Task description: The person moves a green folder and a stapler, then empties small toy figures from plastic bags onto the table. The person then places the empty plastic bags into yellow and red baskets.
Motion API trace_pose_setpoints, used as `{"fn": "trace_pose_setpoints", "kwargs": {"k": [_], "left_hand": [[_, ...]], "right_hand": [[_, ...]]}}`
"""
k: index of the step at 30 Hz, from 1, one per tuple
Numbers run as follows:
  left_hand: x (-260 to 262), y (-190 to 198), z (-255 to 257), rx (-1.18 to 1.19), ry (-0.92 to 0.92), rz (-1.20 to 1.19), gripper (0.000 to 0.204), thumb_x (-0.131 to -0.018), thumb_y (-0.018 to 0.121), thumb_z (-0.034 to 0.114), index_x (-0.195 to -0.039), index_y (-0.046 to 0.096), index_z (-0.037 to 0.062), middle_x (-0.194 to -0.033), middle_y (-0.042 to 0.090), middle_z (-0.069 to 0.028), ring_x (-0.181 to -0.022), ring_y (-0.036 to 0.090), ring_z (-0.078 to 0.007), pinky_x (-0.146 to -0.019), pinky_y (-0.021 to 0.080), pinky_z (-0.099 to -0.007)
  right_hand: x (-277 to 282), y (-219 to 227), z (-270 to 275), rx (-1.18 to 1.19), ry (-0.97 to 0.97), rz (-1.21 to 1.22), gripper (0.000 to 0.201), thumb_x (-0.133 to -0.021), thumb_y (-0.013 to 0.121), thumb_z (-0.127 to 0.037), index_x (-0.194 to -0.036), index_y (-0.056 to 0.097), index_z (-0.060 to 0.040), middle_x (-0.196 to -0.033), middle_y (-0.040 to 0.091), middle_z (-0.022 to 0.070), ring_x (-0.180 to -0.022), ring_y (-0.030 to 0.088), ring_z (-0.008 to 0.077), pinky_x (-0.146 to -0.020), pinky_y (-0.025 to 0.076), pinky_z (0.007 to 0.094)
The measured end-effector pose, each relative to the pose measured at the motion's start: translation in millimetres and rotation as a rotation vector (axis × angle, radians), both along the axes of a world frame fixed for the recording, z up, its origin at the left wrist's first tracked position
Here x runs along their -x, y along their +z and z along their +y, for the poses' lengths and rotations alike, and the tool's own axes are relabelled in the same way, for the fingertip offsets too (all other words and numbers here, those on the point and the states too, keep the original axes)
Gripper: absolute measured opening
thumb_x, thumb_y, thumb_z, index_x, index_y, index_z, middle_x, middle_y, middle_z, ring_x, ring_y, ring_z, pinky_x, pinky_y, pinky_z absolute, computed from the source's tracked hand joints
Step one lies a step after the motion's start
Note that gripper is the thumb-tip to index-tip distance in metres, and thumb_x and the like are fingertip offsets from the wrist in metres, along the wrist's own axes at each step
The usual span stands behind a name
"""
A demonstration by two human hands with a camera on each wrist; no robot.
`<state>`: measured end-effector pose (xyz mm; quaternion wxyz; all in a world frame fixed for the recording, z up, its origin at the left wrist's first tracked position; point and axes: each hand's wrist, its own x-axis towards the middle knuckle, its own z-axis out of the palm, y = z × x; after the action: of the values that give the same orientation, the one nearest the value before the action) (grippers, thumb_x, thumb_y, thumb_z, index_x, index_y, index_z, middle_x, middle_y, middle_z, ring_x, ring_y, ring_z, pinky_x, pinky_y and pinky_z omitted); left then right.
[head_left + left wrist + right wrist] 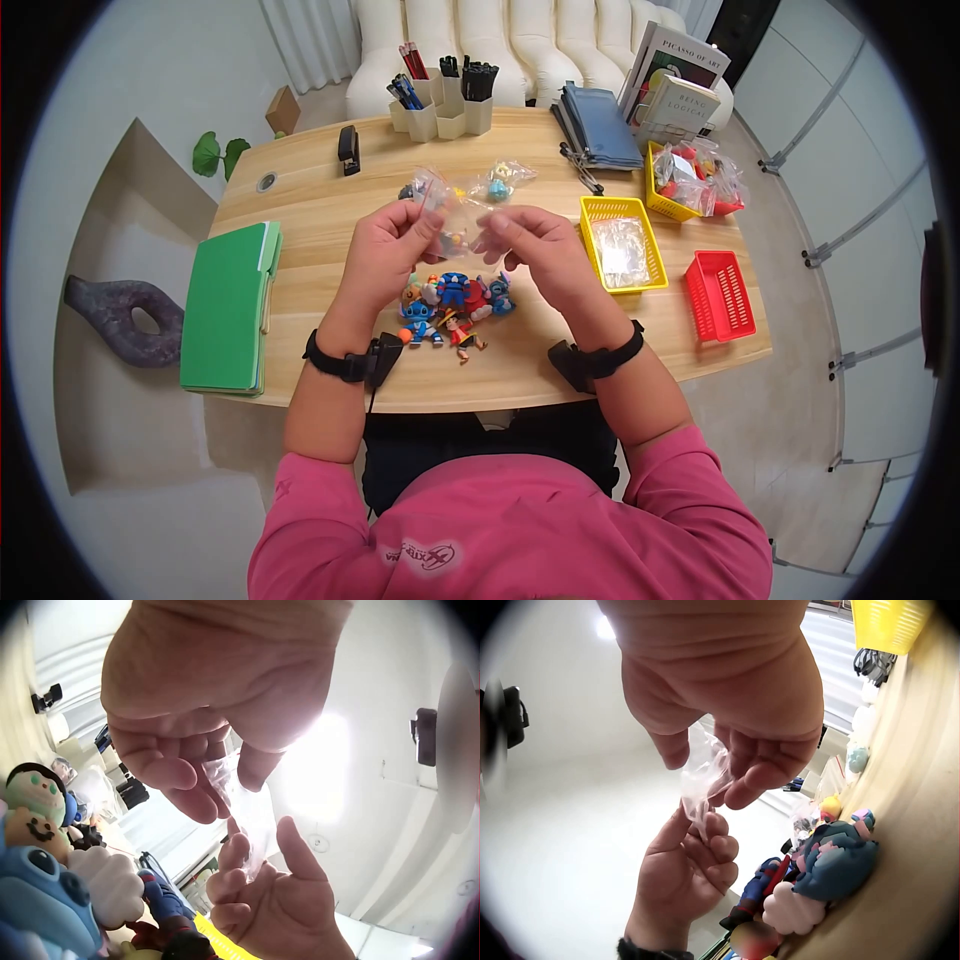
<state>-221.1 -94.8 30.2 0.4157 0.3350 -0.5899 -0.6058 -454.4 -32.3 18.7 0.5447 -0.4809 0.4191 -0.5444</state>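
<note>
Between both hands is a small clear plastic bag (455, 222), crumpled and stretched from one hand to the other. My left hand (388, 250) pinches one side of it between thumb and fingers. On the opposite side, my right hand (548, 252) has its fingertips curled on the bag's edge; in the right wrist view the plastic (703, 769) runs between that hand's thumb and fingers. Just below the hands, several toy figures lie bunched on the table, among them a blue big-eared figure (418, 318), a straw-hat figure (460, 328) and a figure in a blue suit (453, 289).
Beyond the hands lies a bagged toy (500, 187). To the right stand a yellow basket (590, 280) with clear bags, a red basket (720, 300) and another yellow basket (668, 207) of bagged items. Green folders (225, 310) stand left; a stapler (348, 150) and pen holders (422, 124) sit behind.
</note>
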Motion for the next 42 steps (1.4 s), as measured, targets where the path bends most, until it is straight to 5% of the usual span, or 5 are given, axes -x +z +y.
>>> {"fn": "trace_pose_setpoints", "kwargs": {"k": [8,15,25,34,42], "left_hand": [[3.2,-15.0,-3.8,0.251,0.242,0.003,0.034,-0.105,0.07,0.036,-0.092,0.066,0.0047,-0.075,0.063,0.002,-0.068,0.054,-0.0063,-0.062,0.044,-0.0224],[3.7,-9.8,2.5,0.187,-0.062,-0.021,0.031,-0.101,0.076,0.034,-0.096,0.07,0.0033,-0.077,0.063,0.0035,-0.07,0.055,-0.0044,-0.064,0.046,-0.0224],[3.3,2.2,15.6,0.02,-0.395,-0.096,0.014,-0.096,0.079,0.015,-0.095,0.074,0.0024,-0.083,0.071,0.0014,-0.073,0.063,-0.0039,-0.063,0.049,-0.0205],[3.3,4.6,13.3,-0.056,-0.275,-0.139,0.014,-0.095,0.079,0.014,-0.099,0.075,0.0004,-0.082,0.07,0.0014,-0.071,0.06,-0.0037,-0.062,0.047,-0.0215],[-0.7,8.8,14.9,0.008,-0.367,-0.249,0.015,-0.095,0.078,0.011,-0.102,0.076,-0.0016,-0.087,0.074,-0.0015,-0.076,0.066,-0.0057,-0.068,0.052,-0.0224]], "right_hand": [[1.5,3.2,1.4,-0.066,0.042,0.085,0.026,-0.102,0.071,-0.026,-0.112,0.075,-0.0022,-0.097,0.078,0.0056,-0.084,0.07,0.0109,-0.072,0.05,0.024],[-1.7,-0.4,1.4,-0.042,0.162,0.024,0.023,-0.097,0.078,-0.014,-0.113,0.073,0.0013,-0.096,0.077,0.0075,-0.085,0.07,0.0117,-0.078,0.056,0.0277],[-6.9,5.0,4.8,0.018,0.037,-0.074,0.02,-0.098,0.078,-0.019,-0.107,0.075,-0.001,-0.093,0.075,0.0049,-0.082,0.066,0.0099,-0.077,0.054,0.026],[-0.4,0.4,1.5,0.075,-0.162,-0.152,0.023,-0.099,0.077,-0.025,-0.105,0.074,-0.0035,-0.088,0.074,0.0038,-0.073,0.061,0.0074,-0.068,0.049,0.024],[2.3,-1.3,0.4,0.157,-0.24,-0.146,0.023,-0.102,0.074,-0.026,-0.107,0.073,-0.0031,-0.087,0.074,0.0041,-0.07,0.061,0.0078,-0.065,0.047,0.023]]}}
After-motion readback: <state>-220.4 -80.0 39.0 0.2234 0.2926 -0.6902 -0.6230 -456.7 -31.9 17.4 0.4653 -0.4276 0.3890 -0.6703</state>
